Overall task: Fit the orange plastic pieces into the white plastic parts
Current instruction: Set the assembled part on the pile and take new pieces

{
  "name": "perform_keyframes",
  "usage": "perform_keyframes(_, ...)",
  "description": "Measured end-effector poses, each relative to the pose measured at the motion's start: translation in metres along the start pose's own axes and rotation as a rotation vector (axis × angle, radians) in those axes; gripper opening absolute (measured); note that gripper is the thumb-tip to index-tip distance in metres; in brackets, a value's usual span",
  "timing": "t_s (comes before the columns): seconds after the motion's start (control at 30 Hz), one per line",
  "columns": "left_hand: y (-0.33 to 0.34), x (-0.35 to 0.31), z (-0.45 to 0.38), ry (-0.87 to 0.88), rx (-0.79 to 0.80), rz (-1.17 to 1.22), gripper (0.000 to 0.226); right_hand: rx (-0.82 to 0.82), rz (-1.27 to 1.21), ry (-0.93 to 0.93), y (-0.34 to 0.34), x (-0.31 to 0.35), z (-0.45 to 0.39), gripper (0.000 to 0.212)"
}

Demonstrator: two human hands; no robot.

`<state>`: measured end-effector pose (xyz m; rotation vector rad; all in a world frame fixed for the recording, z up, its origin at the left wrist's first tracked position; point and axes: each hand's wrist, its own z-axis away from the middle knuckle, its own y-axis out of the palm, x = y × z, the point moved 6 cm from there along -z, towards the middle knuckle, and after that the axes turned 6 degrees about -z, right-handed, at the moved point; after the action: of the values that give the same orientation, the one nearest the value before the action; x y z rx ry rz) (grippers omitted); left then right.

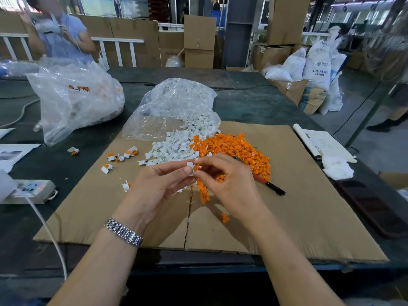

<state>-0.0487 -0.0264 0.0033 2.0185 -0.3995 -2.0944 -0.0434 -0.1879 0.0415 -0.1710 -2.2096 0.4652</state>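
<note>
In the middle of the frame, my left hand (163,182) pinches a white part (190,164). My right hand (223,180) pinches an orange piece (196,167), touching it.

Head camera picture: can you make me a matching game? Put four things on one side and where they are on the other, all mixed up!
Things:
1. white part
2. orange piece
3. red-handled tool
4. power strip

Places:
A. pinched in the right hand
B. at the table's left edge, off the cardboard
C. pinched in the left hand
D. lying on the cardboard, partly under the orange pile

Pairs: 1-C, 2-A, 3-D, 4-B
</note>
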Motion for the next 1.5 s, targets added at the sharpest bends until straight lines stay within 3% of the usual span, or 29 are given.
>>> perform_keyframes(0.57,-0.006,0.003,-0.002,-0.086,-0.121,-0.046,0.039,0.019,0.077,-0.005,-0.001,0.002,0.001,0.025)
perform_keyframes(1.0,-0.004,0.012,-0.006,-0.127,-0.164,-0.017,0.013,0.052,0.12,0.028,0.001,0.0,0.002,0.026)
perform_keyframes(1.13,-0.005,0.012,-0.007,-0.13,-0.196,-0.014,0.025,0.026,0.005,0.179,-0.008,-0.015,0.002,0.032)
perform_keyframes(1.17,-0.006,0.012,-0.007,-0.13,-0.207,-0.012,0.032,-0.008,0.052,0.24,-0.015,-0.023,0.001,0.035)
perform_keyframes(1.23,-0.007,0.011,-0.007,-0.129,-0.222,-0.021,0.038,-0.022,0.396,0.38,-0.032,-0.043,0.001,0.045)
perform_keyframes(1.33,-0.008,0.009,-0.007,-0.115,-0.227,-0.069,0.039,0.135,0.84,0.646,-0.05,-0.072,0.007,0.059)
perform_keyframes(1.5,-0.006,0.01,-0.008,-0.124,-0.234,-0.06,0.029,0.266,0.915,0.717,-0.051,-0.088,0.009,0.049)
